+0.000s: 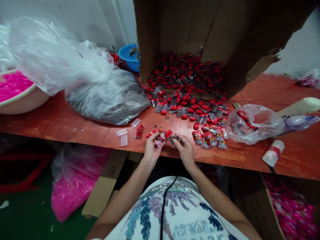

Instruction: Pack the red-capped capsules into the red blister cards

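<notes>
My left hand (151,148) is closed round a small stack of clear packets with red pieces (159,136) at the near edge of the red table (75,125). Right beside it, my right hand (184,148) pinches one more packet with a red piece (170,135). A heap of the same red-and-dark packets (186,90) spills from a tipped cardboard box (212,30) behind. A neat group of filled packets (210,138) lies just right of my right hand. Empty clear bags (123,136) and a single packet (138,131) lie to the left.
A large plastic bag of dark pieces (110,100) sits at the left, beside a basin of pink pieces (15,90). A blue bowl (128,55) stands behind. A clear bag of packets (252,121), a sealing tool (298,121) and a tape roll (273,152) lie at the right. Pink-filled bags (72,186) sit on the floor.
</notes>
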Motion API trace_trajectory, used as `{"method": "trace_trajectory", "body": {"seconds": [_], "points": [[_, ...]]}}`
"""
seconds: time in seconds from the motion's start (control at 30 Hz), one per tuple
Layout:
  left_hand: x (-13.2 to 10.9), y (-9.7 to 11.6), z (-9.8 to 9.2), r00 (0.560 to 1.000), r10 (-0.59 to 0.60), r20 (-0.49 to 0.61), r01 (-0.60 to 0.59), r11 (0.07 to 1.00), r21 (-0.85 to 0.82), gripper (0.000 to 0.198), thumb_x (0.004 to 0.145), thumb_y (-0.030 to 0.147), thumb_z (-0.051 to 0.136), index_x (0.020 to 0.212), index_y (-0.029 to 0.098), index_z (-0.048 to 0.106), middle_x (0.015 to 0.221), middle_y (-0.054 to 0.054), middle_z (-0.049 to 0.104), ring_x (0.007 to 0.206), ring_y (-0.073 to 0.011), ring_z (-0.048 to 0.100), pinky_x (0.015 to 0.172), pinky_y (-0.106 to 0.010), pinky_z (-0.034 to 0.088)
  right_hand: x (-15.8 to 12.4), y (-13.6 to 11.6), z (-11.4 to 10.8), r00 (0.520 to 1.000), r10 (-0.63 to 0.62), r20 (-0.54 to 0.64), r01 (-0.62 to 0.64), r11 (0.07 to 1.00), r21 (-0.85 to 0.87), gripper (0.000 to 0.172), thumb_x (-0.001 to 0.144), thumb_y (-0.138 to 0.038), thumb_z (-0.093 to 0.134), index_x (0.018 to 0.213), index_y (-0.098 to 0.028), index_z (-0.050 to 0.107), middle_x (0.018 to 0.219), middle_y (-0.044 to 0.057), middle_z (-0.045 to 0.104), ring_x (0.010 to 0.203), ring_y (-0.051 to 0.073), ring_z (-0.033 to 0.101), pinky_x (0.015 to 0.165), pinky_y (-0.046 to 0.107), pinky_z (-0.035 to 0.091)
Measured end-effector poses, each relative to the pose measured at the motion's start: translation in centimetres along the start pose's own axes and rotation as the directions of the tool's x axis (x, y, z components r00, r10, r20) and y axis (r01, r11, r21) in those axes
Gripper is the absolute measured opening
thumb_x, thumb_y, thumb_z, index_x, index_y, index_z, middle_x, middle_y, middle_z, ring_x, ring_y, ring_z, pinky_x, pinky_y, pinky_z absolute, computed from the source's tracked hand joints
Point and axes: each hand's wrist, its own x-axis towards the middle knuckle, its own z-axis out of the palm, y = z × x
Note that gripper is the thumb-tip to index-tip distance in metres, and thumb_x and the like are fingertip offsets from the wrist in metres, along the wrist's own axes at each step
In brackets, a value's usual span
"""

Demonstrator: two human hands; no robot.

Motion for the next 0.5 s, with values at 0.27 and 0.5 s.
{"method": "trace_trajectory", "body": {"seconds": [0.27, 0.5], "points": [[-0.10, 0.23, 0.36, 0.999, 0.029, -0.025, -0.029, 0.999, 0.012, 0.010, 0.077, 0.002, 0.059, 0.076, 0.011, 0.062, 0.072, -0.004, 0.069, 0.066, -0.0131, 0.067, 0.071, -0.029, 0.058, -0.82, -0.69, -0.39, 0.995, -0.083, -0.051, 0.081, 0.996, -0.031, 0.030, 0.081, -0.033, 0.062, 0.109, -0.024, 0.066, 0.103, 0.004, 0.058, 0.087, 0.017, 0.059, 0.069, 0.030, 0.058], [-0.33, -0.07, 0.68, 1.000, -0.003, -0.024, 0.003, 1.000, -0.010, 0.010, 0.079, 0.003, 0.059, 0.074, 0.011, 0.062, 0.069, -0.003, 0.069, 0.063, -0.0114, 0.066, 0.072, -0.028, 0.057, -0.91, -0.92, -0.31, 0.989, -0.124, -0.080, 0.119, 0.990, -0.074, 0.030, 0.082, -0.033, 0.061, 0.111, -0.023, 0.065, 0.106, 0.005, 0.058, 0.088, 0.017, 0.060, 0.071, 0.029, 0.057]]}}
